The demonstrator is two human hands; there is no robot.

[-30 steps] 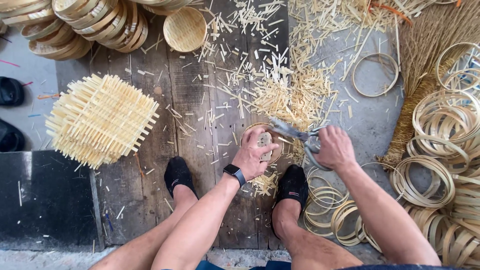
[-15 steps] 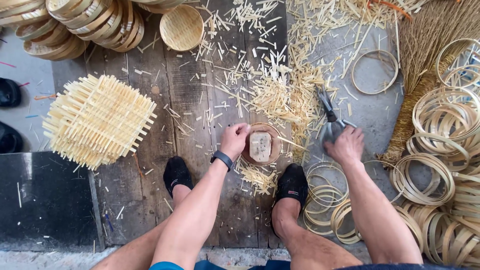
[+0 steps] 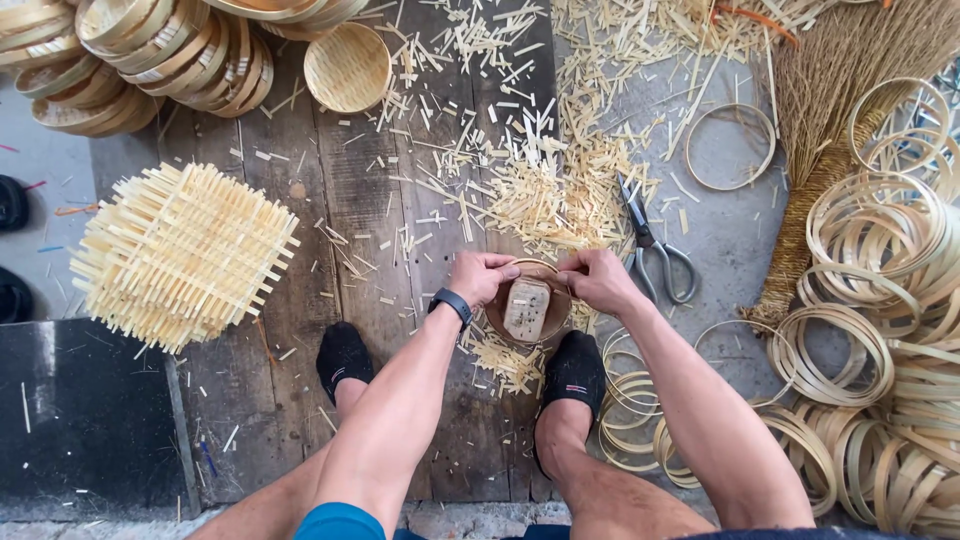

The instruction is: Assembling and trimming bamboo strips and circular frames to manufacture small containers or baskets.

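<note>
Both my hands meet over a small round bamboo ring (image 3: pixel 527 345) with a pale wooden block (image 3: pixel 526 308) inside it, set on the plank floor between my feet. My left hand (image 3: pixel 478 277), with a black wristband, pinches the ring's upper left rim. My right hand (image 3: pixel 598 279) pinches the upper right rim. Metal scissors (image 3: pixel 655 248) lie on the floor just right of my right hand, apart from it.
A stack of square woven bamboo mats (image 3: pixel 180 255) lies at left. Stacked round baskets (image 3: pixel 150 55) and one small basket (image 3: pixel 347 66) sit at the top. Bamboo rings (image 3: pixel 880 300) pile at right beside a straw broom (image 3: pixel 830 130). Bamboo offcuts (image 3: pixel 540 190) litter the planks.
My right hand has put the scissors down on the floor and come back to the ring. Both hands now grip the ring's rim around the block.
</note>
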